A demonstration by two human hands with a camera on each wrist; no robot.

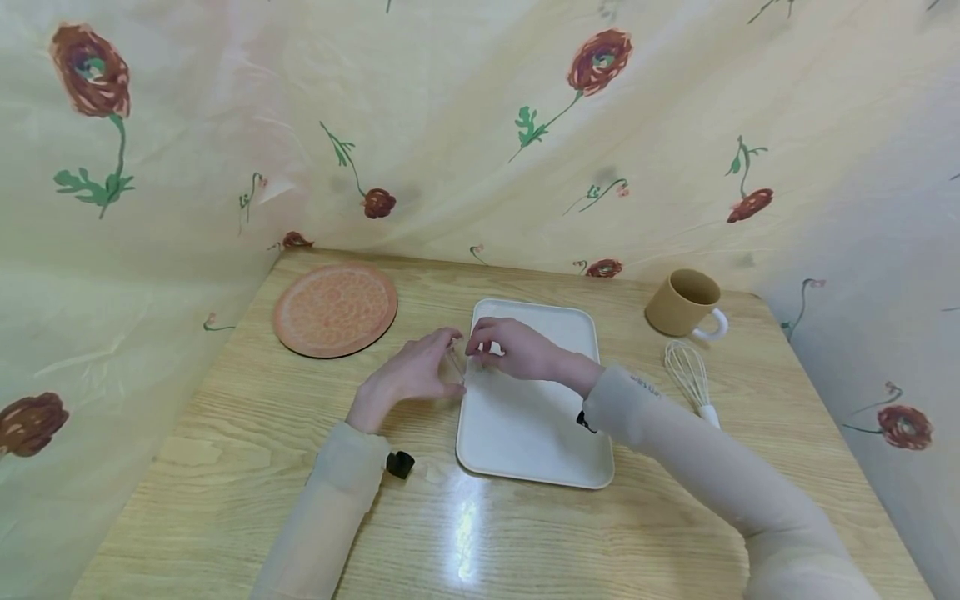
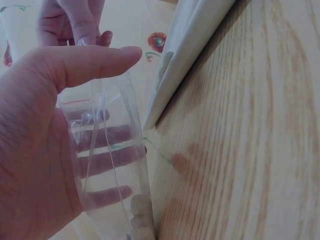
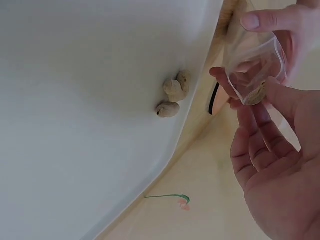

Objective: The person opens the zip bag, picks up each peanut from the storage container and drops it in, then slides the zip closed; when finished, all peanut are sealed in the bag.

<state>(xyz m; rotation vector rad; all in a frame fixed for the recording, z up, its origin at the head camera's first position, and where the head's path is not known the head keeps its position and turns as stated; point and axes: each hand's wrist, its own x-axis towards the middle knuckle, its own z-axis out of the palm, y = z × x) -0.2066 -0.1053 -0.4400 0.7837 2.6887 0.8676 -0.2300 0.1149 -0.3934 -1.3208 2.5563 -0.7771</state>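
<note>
My left hand [image 1: 420, 367] holds a clear plastic zip bag [image 2: 107, 155], its thumb on one side and its fingers behind the film. Several peanuts [image 2: 142, 215] lie at the bottom of that bag. At the bag's open mouth, my right hand [image 3: 280, 155] pinches a peanut [image 3: 256, 95] between thumb and fingers. Beneath the right hand is a white rectangular tray [image 1: 532, 442]. A small group of peanuts [image 3: 172, 95] rests on it near its left edge. In the head view the hands mostly hide the bag and the peanuts.
A round orange patterned mat [image 1: 335, 310] lies at the back left of the wooden table [image 1: 247, 450]. At the back right stands a tan mug [image 1: 678, 304] with a white handle. A whisk [image 1: 688, 375] lies in front of the mug, close to the right forearm.
</note>
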